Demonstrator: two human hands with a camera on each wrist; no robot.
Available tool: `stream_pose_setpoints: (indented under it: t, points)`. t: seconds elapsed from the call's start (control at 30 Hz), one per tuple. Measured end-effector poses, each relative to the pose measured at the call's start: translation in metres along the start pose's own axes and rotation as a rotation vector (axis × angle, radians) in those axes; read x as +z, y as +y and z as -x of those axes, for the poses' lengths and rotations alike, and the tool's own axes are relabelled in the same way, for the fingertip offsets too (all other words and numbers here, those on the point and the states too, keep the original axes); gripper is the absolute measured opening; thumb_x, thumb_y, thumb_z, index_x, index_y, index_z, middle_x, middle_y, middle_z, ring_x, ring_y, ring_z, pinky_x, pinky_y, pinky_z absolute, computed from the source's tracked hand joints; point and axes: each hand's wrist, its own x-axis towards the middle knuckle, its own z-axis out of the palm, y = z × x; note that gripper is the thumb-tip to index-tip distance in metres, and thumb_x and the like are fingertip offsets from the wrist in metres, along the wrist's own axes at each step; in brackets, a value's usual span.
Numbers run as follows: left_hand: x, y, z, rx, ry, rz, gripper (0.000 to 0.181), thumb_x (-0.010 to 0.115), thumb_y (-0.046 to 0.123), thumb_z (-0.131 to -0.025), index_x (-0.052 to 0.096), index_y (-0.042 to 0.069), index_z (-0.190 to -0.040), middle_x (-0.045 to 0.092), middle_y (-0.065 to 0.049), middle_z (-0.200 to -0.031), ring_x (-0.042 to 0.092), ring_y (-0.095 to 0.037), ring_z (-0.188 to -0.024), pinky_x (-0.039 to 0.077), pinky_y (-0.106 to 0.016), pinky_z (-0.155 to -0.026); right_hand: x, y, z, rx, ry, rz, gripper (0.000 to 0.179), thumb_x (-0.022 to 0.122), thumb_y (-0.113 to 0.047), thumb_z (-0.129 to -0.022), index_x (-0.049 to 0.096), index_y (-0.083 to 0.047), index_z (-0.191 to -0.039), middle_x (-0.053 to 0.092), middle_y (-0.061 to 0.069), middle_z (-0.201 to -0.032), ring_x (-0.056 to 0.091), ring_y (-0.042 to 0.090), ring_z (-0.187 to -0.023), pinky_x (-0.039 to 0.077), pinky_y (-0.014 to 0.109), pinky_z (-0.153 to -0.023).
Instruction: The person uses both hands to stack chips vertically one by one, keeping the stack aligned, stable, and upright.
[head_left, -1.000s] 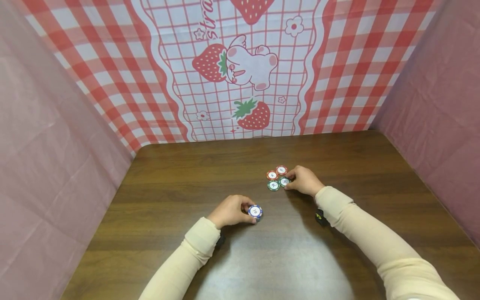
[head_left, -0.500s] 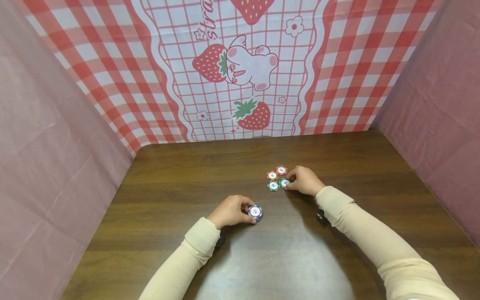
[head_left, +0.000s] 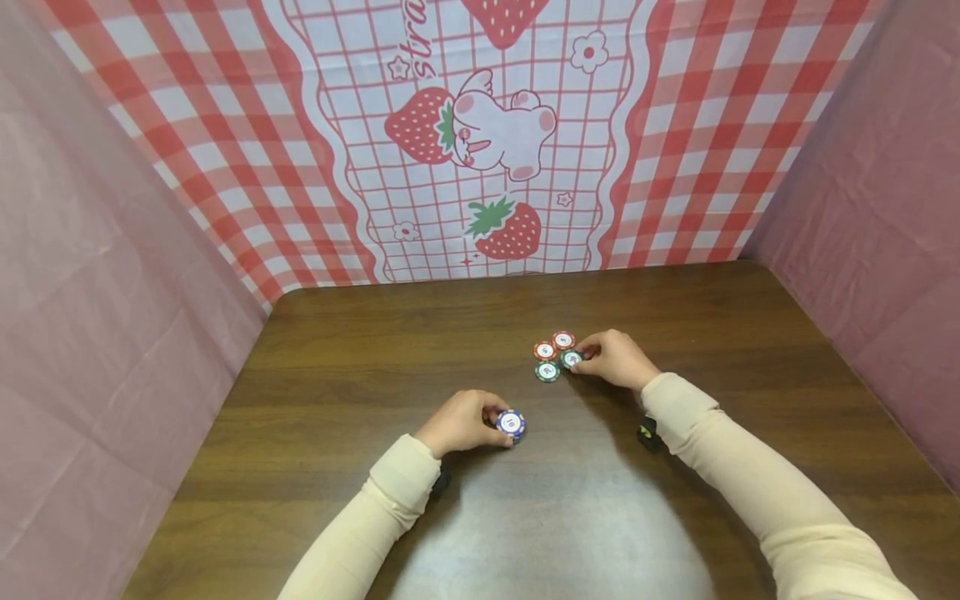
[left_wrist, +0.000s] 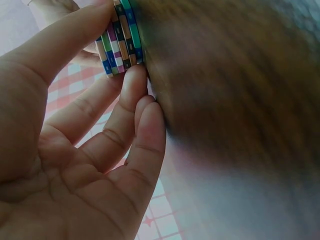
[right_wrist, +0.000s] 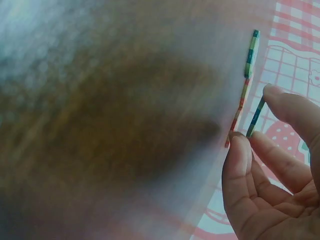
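My left hand (head_left: 459,422) grips a short stack of poker chips (left_wrist: 120,45) between thumb and fingers, low at the table. A blue-rimmed chip marked 10 (head_left: 511,423) tops it, and several colours show along its edge. Farther back and to the right, my right hand (head_left: 617,360) pinches a green poker chip (right_wrist: 257,116) by its edges. That chip is tilted and stands apart from the tabletop in the right wrist view. Close beside it lie another green chip (head_left: 547,372) and two red chips, one nearer (head_left: 544,351) and one farther back (head_left: 563,340), all flat.
The brown wooden table (head_left: 360,333) extends around both hands. Behind it hangs a red-and-white checked cloth (head_left: 675,167) printed with strawberries. Pink curtains flank the table, one on the left (head_left: 97,292) and one on the right (head_left: 862,183).
The right hand has drawn slightly to the right, and the green chip it pinches has come up off the table and tilted. The left hand and its stack stay where they were.
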Motion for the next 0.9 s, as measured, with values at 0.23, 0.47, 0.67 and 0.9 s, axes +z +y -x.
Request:
stream_pose_setpoints:
  t: [0.23, 0.47, 0.67, 0.9]
  points:
    - [0.000, 0.000, 0.000, -0.004, -0.002, 0.002, 0.037, 0.088, 0.025, -0.070, 0.073, 0.012, -0.102, 0.066, 0.005, -0.079, 0.054, -0.003, -0.072, 0.044, -0.021, -0.069, -0.004, -0.003, 0.004, 0.018, 0.018, -0.053, 0.028, 0.078, -0.016, -0.081, 0.072, 0.001, -0.102, 0.071, 0.010, -0.088, 0.061, 0.016, -0.080, 0.046, 0.026, -0.070]
    - [0.000, 0.000, 0.001, -0.003, -0.002, 0.000, 0.036, 0.088, 0.025, -0.070, 0.074, 0.012, -0.101, 0.066, 0.005, -0.078, 0.055, -0.005, -0.073, 0.044, -0.021, -0.069, -0.005, -0.011, 0.011, -0.004, 0.041, -0.092, 0.032, 0.079, -0.017, -0.081, 0.072, 0.001, -0.106, 0.071, 0.011, -0.089, 0.062, 0.014, -0.078, 0.048, 0.023, -0.067]
    - [0.000, -0.001, 0.001, -0.001, 0.001, 0.005, 0.035, 0.088, 0.024, -0.070, 0.073, 0.013, -0.100, 0.066, 0.005, -0.078, 0.054, -0.004, -0.072, 0.044, -0.021, -0.069, -0.003, -0.017, 0.017, -0.031, 0.066, -0.129, 0.033, 0.080, -0.018, -0.080, 0.072, 0.000, -0.107, 0.072, 0.010, -0.089, 0.062, 0.012, -0.077, 0.049, 0.021, -0.067]
    - [0.000, 0.000, 0.001, 0.002, 0.003, -0.001, 0.035, 0.088, 0.024, -0.071, 0.074, 0.013, -0.100, 0.066, 0.004, -0.079, 0.054, -0.003, -0.071, 0.044, -0.021, -0.068, 0.001, -0.023, 0.024, -0.055, 0.067, -0.140, 0.032, 0.081, -0.019, -0.079, 0.074, -0.003, -0.106, 0.072, 0.007, -0.088, 0.062, 0.011, -0.076, 0.050, 0.021, -0.066]
